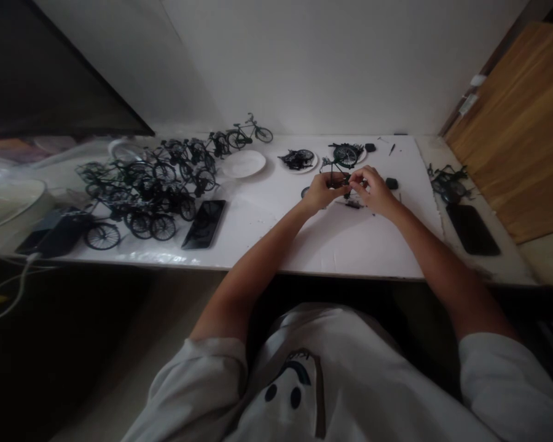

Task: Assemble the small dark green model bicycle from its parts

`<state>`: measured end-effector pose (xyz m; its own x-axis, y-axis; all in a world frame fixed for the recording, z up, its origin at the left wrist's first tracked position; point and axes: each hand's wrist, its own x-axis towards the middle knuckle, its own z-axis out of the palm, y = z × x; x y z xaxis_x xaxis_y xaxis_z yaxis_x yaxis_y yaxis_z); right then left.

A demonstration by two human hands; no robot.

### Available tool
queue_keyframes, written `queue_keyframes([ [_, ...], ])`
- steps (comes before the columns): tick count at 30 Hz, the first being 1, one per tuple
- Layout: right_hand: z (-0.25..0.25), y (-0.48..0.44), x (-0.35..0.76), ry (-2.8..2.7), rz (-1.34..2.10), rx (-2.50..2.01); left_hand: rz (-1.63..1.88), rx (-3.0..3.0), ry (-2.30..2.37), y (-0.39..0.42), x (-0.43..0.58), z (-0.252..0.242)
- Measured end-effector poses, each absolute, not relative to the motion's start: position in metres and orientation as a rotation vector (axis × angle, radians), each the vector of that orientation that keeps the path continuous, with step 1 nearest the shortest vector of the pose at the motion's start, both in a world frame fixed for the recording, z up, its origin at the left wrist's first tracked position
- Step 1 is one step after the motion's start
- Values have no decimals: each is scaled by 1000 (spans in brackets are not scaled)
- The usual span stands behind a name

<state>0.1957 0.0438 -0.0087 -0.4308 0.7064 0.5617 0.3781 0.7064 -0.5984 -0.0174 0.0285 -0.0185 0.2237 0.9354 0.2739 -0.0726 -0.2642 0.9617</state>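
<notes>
My left hand (321,193) is closed on a dark model bicycle frame (330,169), holding it above the white table board. Close against it, my right hand (373,189) has its thumb and fingers pinched together at the frame's right side. What the right fingertips grip is too small to tell. A small wheel (305,192) shows by the left hand. Just under the hands lies a thin dark piece (351,204). Behind them, one white plate (316,164) bears dark bicycle parts, and further right more parts with a wheel (345,155) rest on another plate.
Many finished-looking model bicycles (163,227) crowd the left side, with one standing bicycle (249,134) by the wall. A bare white plate (244,164) and a phone (204,224) lie nearby. At right are another phone (472,229), bicycle parts (449,182) and a wooden panel (525,129).
</notes>
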Motion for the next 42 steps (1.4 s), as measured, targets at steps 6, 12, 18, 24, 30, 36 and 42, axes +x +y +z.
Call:
queue_keyframes([
  [6, -16, 47, 195, -1942, 677, -878, 1251, 1549, 860, 29, -18, -19],
  [12, -25, 54, 194, -1834, 892, -834, 1246, 1554, 873, 32, -17, -21],
  [18, -26, 55, 196, -1851, 967, -838, 1244, 1575, 854, 34, -16, -24],
  [24, -29, 57, 196, -1847, 961, -870, 1223, 1624, 857, 33, -16, -23],
  [30, -24, 58, 197, -1809, 1024, -888, 1220, 1597, 884, 27, -15, -16],
  [36, -19, 57, 201, -1766, 1211, -873, 1198, 1604, 872, 25, -15, -14],
  [42, -22, 59, 202, -1741, 1167, -886, 1200, 1598, 859, 25, -15, -15],
])
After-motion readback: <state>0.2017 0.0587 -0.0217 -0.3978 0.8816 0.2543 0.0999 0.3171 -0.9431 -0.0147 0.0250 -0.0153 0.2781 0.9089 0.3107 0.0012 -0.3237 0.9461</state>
